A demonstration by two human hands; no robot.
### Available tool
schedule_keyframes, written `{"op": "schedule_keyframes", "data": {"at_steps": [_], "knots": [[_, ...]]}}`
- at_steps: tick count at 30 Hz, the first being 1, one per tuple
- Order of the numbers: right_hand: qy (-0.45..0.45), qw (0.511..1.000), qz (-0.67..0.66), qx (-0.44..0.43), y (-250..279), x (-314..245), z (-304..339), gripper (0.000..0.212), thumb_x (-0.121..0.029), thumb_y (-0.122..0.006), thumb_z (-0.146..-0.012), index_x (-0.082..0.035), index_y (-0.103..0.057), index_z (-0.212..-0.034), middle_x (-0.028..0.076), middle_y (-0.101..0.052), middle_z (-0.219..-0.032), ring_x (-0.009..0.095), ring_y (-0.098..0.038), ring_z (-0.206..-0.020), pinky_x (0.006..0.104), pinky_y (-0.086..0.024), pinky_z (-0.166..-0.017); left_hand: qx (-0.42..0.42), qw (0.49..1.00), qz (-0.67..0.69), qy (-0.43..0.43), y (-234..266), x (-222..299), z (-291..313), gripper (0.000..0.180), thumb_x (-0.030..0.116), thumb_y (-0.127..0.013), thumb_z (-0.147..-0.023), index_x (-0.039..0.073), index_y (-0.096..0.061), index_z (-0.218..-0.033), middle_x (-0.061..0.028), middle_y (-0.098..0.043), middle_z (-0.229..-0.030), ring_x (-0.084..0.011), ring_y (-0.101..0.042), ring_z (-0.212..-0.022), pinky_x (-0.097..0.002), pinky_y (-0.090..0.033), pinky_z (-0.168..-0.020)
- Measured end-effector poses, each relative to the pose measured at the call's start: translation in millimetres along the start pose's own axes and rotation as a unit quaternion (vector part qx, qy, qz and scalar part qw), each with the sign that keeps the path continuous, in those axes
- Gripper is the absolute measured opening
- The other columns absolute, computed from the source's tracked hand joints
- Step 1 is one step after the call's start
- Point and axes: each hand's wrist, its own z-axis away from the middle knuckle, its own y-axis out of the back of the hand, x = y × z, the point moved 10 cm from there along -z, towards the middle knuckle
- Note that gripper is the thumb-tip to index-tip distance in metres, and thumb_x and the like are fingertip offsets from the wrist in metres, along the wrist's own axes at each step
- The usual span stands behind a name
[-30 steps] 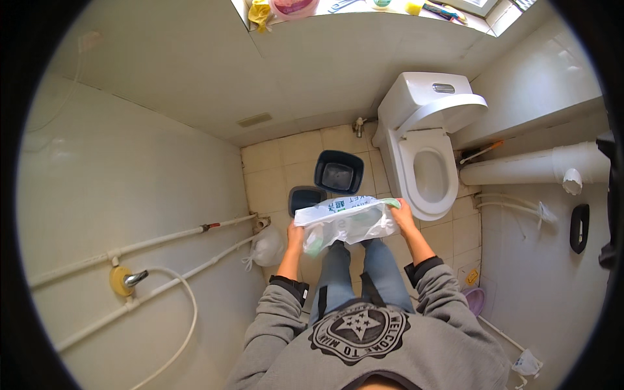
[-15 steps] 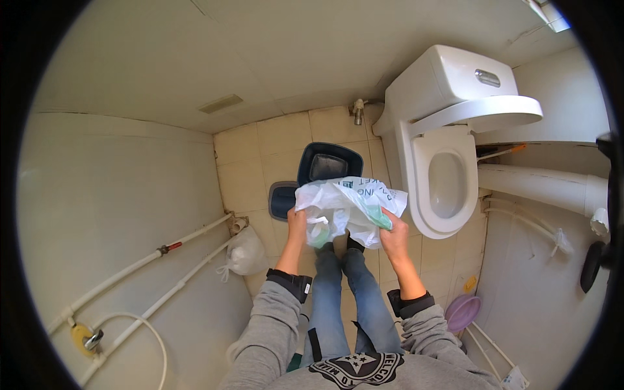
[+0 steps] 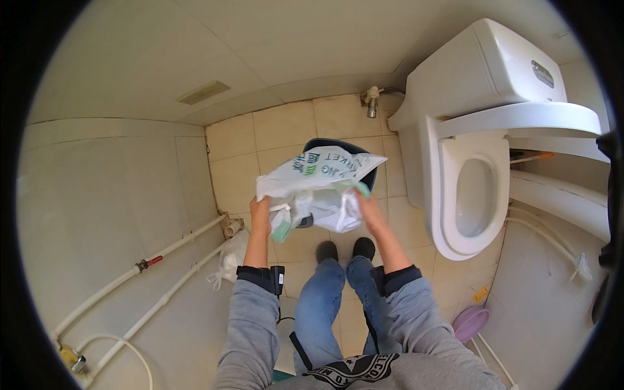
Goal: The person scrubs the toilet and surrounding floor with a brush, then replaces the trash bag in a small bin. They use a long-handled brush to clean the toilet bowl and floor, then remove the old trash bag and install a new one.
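A white plastic bag (image 3: 318,170) with green print is stretched between my two hands, its mouth spread wide toward me. My left hand (image 3: 260,211) grips the bag's left edge, next to a loose handle. At the right edge my right hand (image 3: 369,209) is closed on the plastic, by a pale green patch. Just beyond and beneath the bag stands a dark bin (image 3: 368,175) on the tiled floor; the bag covers most of it. A small part of a grey lid (image 3: 305,222) shows under the bag.
To the right stands a white toilet (image 3: 437,195) with its seat ring down. A tied white bag (image 3: 233,260) sits by the left wall, under white pipes (image 3: 174,287). A purple basin (image 3: 470,323) is at the lower right. A metal valve (image 3: 372,103) sticks out from the far wall.
Both hands have moved left and forward with the bag, which now hangs over the bin and hides more of it. The head view has shifted, with the toilet farther right.
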Motion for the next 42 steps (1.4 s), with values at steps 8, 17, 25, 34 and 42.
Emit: {"op": "schedule_keyframes", "data": {"at_steps": [8, 17, 25, 34, 42], "knots": [[0.376, 0.856, 0.345, 0.084, 28.3, -46.5, 1.4, 0.025, -0.021, -0.066, -0.079, -0.004, -0.071, -0.098, 0.019, -0.053, -0.131, 0.034, -0.053, -0.113, 0.0392, -0.043, -0.095, -0.222, 0.938, -0.247, -0.102, -89.4, -6.0, -12.6, 0.042, 0.021, -0.07, -0.078, 0.003, -0.065, -0.115, -0.0127, -0.069, -0.106, -0.0173, -0.064, -0.097, -0.0287, -0.048, -0.085], [0.068, 0.955, 0.279, -0.07, -33.8, 21.0, -100.7, 0.049, -0.043, -0.059, -0.087, 0.003, -0.067, -0.101, 0.026, -0.066, -0.097, 0.041, -0.064, -0.09, 0.0422, -0.052, -0.077, -0.26, 0.854, -0.451, -0.013, -79.7, -15.7, -33.7, 0.051, 0.042, -0.058, -0.087, 0.0, -0.062, -0.117, -0.0178, -0.066, -0.113, -0.0291, -0.063, -0.104, -0.0355, -0.048, -0.087], [0.353, 0.793, 0.493, 0.062, -13.0, -9.9, -95.0, 0.036, -0.002, -0.06, -0.073, -0.001, -0.057, -0.11, 0.022, -0.063, -0.098, 0.038, -0.063, -0.088, 0.0456, -0.052, -0.074, -0.38, 0.851, -0.306, -0.193, -212.9, -46.6, -56.4, 0.055, 0.011, -0.056, -0.085, 0.004, -0.041, -0.138, -0.0171, -0.056, -0.128, -0.0286, -0.057, -0.112, -0.036, -0.045, -0.097], [0.36, 0.742, 0.562, 0.055, -48.6, 5.0, -124.6, 0.026, -0.005, -0.053, -0.081, -0.002, -0.06, -0.106, 0.018, -0.065, -0.099, 0.033, -0.065, -0.088, 0.0409, -0.054, -0.076, -0.118, 0.684, -0.498, -0.52, -217.9, -8.1, -36.2, 0.032, 0.002, -0.059, -0.078, 0.006, -0.05, -0.109, -0.0165, -0.056, -0.105, -0.0368, -0.062, -0.088, -0.0449, -0.053, -0.073], [0.421, 0.83, 0.358, 0.074, 5.5, -33.3, -127.3, 0.01, -0.002, -0.058, -0.075, -0.004, -0.064, -0.083, 0.019, -0.063, -0.089, 0.037, -0.063, -0.086, 0.0454, -0.051, -0.075, -0.014, 0.711, -0.476, -0.517, -156.9, 51.0, -35.3, 0.02, 0.011, -0.066, -0.075, 0.006, -0.063, -0.094, -0.0143, -0.063, -0.098, -0.0332, -0.062, -0.094, -0.0414, -0.051, -0.076]]}}
